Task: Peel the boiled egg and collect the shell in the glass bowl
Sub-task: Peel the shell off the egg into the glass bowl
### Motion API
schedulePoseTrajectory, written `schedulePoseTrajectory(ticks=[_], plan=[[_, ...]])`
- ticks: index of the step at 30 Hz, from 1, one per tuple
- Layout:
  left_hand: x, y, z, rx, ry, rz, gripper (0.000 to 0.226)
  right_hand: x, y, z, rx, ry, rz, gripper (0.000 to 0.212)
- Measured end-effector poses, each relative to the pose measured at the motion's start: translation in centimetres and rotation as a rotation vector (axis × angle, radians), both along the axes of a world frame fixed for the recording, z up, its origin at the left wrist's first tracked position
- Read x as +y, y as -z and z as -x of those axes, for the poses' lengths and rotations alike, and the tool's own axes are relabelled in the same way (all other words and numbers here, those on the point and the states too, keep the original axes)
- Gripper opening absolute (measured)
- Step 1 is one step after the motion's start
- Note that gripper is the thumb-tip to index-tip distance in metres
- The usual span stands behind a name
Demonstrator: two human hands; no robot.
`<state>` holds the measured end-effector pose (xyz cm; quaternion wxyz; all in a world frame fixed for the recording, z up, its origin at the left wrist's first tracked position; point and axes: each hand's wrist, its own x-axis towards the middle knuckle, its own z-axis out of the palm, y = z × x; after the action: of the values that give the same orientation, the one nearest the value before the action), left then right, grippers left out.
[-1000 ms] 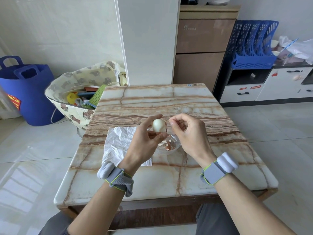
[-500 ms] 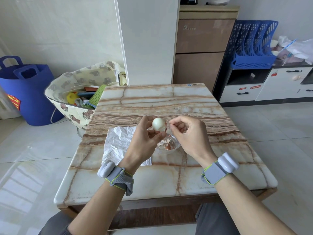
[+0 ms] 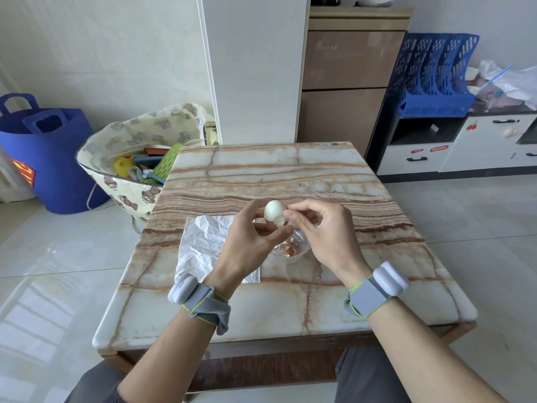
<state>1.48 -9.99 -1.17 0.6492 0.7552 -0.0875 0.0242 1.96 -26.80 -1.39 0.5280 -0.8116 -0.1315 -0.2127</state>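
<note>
Since the earlier frame the right hand is brought slightly leftward, so that its thumb and forefinger tips, then a little apart from the white, oval boiled egg, are now laid against the egg's right side; the egg itself is kept in nearly the same spot, just above the centre of the frame. The boiled egg is gripped by the left hand, whose thumb and curled fingers are closed round its lower half, while the bare white top is left exposed; the right thumb and forefinger are pinched together at the egg's lower right, and whether a flake of shell is caught between them cannot be told. Directly below the egg, partly hidden by both hands, the small clear glass bowl is seen on the veined beige marble table; brown shell fragments are gathered inside it. A crumpled white paper sheet is spread on the table just left of the bowl, partly covered by the left wrist. A grey strap with a white module is worn on each wrist.
</note>
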Motion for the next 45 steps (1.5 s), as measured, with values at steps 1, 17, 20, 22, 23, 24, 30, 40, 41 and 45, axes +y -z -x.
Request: schedulePoseTrajectory(ticks=[1, 17, 20, 22, 23, 24, 30, 40, 41, 45], plan=[[-0.04, -0.04, -0.05, 0.008, -0.018, 0.001, 0.047, 0.07, 0.03, 0.06, -0.01, -0.001, 0.012, 0.005], [0.04, -0.08, -0.17, 0.039, -0.05, 0.024, 0.041, 0.18, -0.11, 0.02, -0.071, 0.086, 0.042, 0.01], [0.17, -0.11, -0.06, 0.037, -0.019, 0.022, 0.04, -0.02, -0.12, -0.08, -0.073, 0.115, 0.049, 0.009], [0.23, -0.06, 0.01, 0.034, -0.006, 0.022, 0.039, -0.19, -0.14, -0.13, -0.058, 0.118, 0.033, 0.01], [0.26, -0.04, 0.01, 0.032, -0.003, 0.021, 0.039, -0.25, -0.16, -0.13, -0.053, 0.113, 0.028, 0.01], [0.29, -0.03, 0.03, 0.031, -0.002, 0.019, 0.038, -0.27, -0.16, -0.11, -0.048, 0.106, 0.027, 0.01], [0.39, -0.19, 0.08, 0.02, 0.011, 0.014, 0.036, -0.18, 0.04, 0.01, -0.015, 0.075, 0.022, 0.012], [0.24, -0.33, 0.1, 0.005, 0.004, 0.006, 0.035, -0.2, 0.24, 0.05, -0.004, 0.024, 0.045, 0.01], [0.19, -0.36, 0.1, 0.003, 0.005, 0.008, 0.035, -0.17, 0.18, 0.07, -0.005, 0.011, 0.035, 0.009], [0.01, -0.51, 0.17, 0.013, 0.006, 0.038, 0.036, 0.19, 0.09, 0.15, 0.023, 0.006, -0.025, 0.009]])
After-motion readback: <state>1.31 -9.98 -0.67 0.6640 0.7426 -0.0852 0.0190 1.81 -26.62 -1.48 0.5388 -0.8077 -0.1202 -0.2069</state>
